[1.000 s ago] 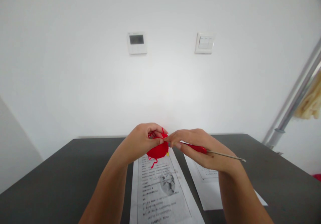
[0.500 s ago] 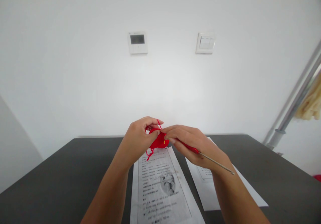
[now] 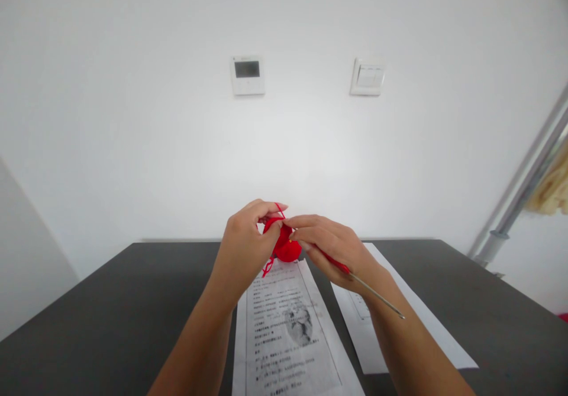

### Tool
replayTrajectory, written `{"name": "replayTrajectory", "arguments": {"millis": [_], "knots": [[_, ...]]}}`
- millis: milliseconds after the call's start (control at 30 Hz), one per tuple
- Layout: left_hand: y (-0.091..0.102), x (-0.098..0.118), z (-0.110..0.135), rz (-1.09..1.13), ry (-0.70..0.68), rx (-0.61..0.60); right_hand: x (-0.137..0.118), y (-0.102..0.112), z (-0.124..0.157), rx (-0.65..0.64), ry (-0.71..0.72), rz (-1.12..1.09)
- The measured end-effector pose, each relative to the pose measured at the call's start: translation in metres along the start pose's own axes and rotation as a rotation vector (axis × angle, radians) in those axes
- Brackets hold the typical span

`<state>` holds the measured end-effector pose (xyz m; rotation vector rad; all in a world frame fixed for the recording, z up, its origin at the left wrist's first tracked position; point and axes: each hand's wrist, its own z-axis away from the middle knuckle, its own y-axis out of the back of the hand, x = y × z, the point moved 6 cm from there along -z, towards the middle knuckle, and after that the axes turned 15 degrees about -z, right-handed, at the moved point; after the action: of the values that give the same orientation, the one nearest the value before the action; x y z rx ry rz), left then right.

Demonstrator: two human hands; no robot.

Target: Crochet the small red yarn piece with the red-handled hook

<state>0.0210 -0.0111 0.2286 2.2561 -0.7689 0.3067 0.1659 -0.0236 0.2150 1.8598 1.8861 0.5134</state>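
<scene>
My left hand (image 3: 246,236) pinches a small red crochet piece (image 3: 284,233) between thumb and fingers, and a strand of red yarn (image 3: 279,209) runs over its raised index finger. In my right hand (image 3: 335,242) is a crochet hook (image 3: 377,296) with a red grip, its bare metal end pointing back over the wrist. The fingertips of both hands meet at the edge of the red work, where the working tip is hidden. Below them shows a rounded red mass of yarn (image 3: 289,253); whether it is joined to the piece I cannot tell. A loose red tail dangles beside my left wrist.
A printed sheet (image 3: 284,354) with a grey picture lies on the dark table (image 3: 110,319) under my hands. Another paper (image 3: 368,354) lies under my right forearm. Behind the table stands a white wall with a thermostat (image 3: 247,76) and a switch (image 3: 368,77).
Both hands have risen slightly with the red work. The hook's metal rear end has swung a little left and down. My grip on both things stays the same.
</scene>
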Motion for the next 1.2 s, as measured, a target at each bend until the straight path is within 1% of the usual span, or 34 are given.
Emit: {"name": "replayTrajectory", "arguments": {"millis": [200, 400, 533, 633, 767, 900, 1033, 1200], "knots": [[0.003, 0.004, 0.002, -0.018, 0.018, 0.054, 0.000, -0.002, 0.002, 0.059, 0.055, 0.030], [0.004, 0.005, 0.004, 0.019, 0.043, 0.119, 0.001, -0.006, 0.003, 0.105, 0.083, 0.037], [0.005, 0.003, 0.004, 0.062, 0.065, 0.124, 0.002, -0.004, 0.004, 0.121, 0.087, 0.026], [0.002, 0.000, 0.004, 0.126, 0.092, 0.072, 0.003, 0.002, 0.004, 0.110, 0.026, -0.049], [-0.003, -0.005, 0.003, 0.273, 0.151, -0.034, 0.008, 0.013, 0.005, 0.109, -0.119, -0.215], [-0.010, -0.011, 0.004, 0.444, 0.237, -0.168, 0.017, 0.019, 0.012, 0.183, -0.273, -0.449], [-0.012, -0.014, 0.004, 0.590, 0.293, -0.249, 0.020, 0.021, 0.016, 0.273, -0.316, -0.632], [-0.011, -0.016, 0.005, 0.671, 0.319, -0.257, 0.021, 0.022, 0.016, 0.332, -0.355, -0.703]]}}
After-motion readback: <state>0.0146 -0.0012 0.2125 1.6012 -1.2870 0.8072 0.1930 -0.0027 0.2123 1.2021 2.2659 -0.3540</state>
